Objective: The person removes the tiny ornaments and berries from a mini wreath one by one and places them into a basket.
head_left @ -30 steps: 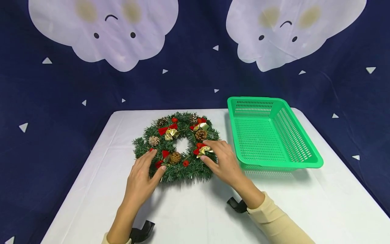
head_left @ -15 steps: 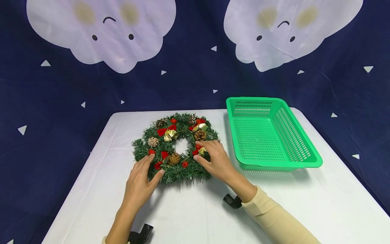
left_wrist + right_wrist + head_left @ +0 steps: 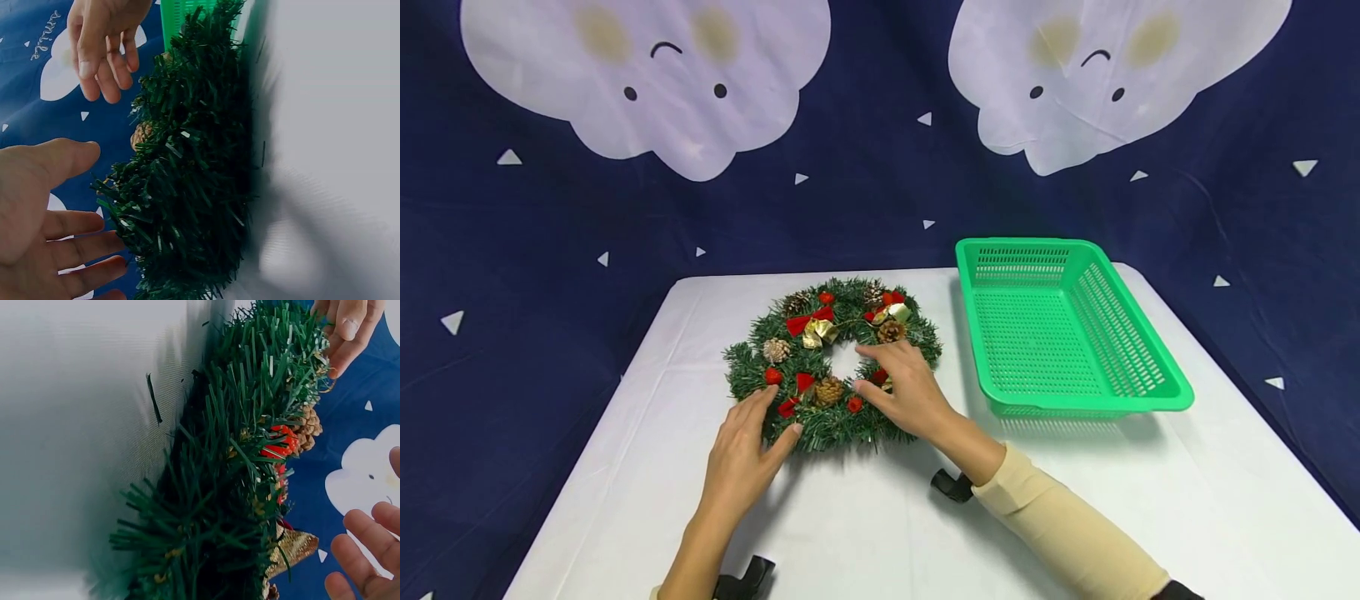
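Note:
A green Christmas wreath (image 3: 842, 427) lies flat on the white table, trimmed with pinecones, red berries, and red and gold bows. At its front left is my left hand (image 3: 739, 454), thumb and fingers spread apart, the fingertips over or against the greenery. My right hand (image 3: 912, 396) hovers above the wreath's right front part, fingers extended toward the centre hole and hiding a bow. In the left wrist view, the left fingers (image 3: 87, 253) stay straight beside the wreath (image 3: 187, 162). In the right wrist view, the right fingers (image 3: 362, 556) are apart from the greenery and hold nothing.
A green perforated plastic basket (image 3: 1075, 405) stands at the table's back right, with no contents visible. White cloth covers the table (image 3: 647, 467). Behind it hangs a dark blue curtain (image 3: 865, 150) with cloud prints. A loose green needle (image 3: 154, 399) lies on the cloth.
My right hand has moved left across the wreath, from its right edge toward the centre hole. The left hand has barely moved, and the wreath stays in place.

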A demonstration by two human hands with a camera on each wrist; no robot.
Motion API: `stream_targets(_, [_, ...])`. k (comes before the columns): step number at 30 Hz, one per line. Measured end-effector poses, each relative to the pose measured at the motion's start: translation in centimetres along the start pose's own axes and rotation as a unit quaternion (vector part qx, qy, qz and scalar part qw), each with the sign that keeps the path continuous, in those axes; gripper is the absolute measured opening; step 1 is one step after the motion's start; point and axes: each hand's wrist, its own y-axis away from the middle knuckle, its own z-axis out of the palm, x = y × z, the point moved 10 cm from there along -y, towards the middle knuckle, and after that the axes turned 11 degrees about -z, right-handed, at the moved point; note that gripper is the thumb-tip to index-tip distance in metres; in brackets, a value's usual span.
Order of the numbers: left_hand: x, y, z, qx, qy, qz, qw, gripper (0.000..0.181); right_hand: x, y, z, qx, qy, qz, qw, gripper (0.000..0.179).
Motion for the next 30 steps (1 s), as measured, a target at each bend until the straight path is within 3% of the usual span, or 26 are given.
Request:
stream_targets(20, [-1.4, -0.2, 1.2, -0.027, -0.013, -0.034, 0.9990, 0.066, 0.7, -1.8, 3.7, -0.086, -0.035, 0.054, 0.9943, 0.048])
stream_targets(30, [-1.3, -0.1, 1.3, -0.020, -0.007, -0.026, 0.9994, 0.067, 0.4, -2.0, 4.8, -0.109, -0.038, 0.055, 0.9918, 0.048])
